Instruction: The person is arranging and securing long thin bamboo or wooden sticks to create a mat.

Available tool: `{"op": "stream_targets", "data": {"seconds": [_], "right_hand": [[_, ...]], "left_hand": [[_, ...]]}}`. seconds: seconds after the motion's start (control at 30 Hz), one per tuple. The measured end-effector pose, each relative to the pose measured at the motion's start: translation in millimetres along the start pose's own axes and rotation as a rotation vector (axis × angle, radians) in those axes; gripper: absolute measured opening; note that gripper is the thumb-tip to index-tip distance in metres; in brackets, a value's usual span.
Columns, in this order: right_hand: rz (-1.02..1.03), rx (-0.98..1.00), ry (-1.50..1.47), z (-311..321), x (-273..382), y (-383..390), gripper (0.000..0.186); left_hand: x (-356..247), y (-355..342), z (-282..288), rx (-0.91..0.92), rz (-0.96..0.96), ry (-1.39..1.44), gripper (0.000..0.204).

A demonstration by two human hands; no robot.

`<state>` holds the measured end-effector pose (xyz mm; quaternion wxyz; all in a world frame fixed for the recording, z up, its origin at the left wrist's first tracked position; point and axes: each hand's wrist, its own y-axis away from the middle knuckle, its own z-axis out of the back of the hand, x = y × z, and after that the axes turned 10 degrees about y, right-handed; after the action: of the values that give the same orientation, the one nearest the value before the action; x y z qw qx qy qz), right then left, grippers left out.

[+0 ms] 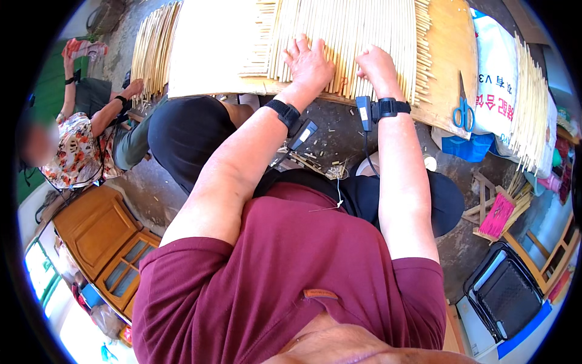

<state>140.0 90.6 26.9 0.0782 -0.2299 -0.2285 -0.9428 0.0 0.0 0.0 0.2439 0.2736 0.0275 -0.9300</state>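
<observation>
A mat of pale, thin straw-coloured stalks (351, 27) lies side by side on a wooden board (451, 51) in front of me. My left hand (310, 65) rests on the mat's near left part, its fingers spread over the stalks. At the near edge, to the right, my right hand (377, 65) is closed with its fingers curled in. Whatever is between those fingers is hidden. A thin thread (339, 193) hangs against my dark red shirt, near my lap. Blue-handled scissors (463, 115) lie at the board's right edge.
A stalk bundle (156, 42) stands at the left, another (530, 103) on a white printed sack (494, 67) at the right. A co-worker (82, 145) sits at the left holding a reddish cloth (85, 48). Lower right are a folded black chair (506, 291) and a pink-wound wooden frame (497, 215).
</observation>
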Motion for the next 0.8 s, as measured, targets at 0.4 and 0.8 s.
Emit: {"op": "stream_targets", "data": {"seconds": [0.4, 0.8], "right_hand": [[0.020, 0.043, -0.086, 1.9, -1.6, 2.5, 0.010], [-0.016, 0.029, -0.059, 1.4, -0.7, 2.0, 0.010]], "left_hand": [[23.5, 3.3, -14.3, -0.173, -0.375, 0.115, 0.035], [11.9, 8.2, -15.2, -0.180, -0.344, 0.046, 0.028]]}}
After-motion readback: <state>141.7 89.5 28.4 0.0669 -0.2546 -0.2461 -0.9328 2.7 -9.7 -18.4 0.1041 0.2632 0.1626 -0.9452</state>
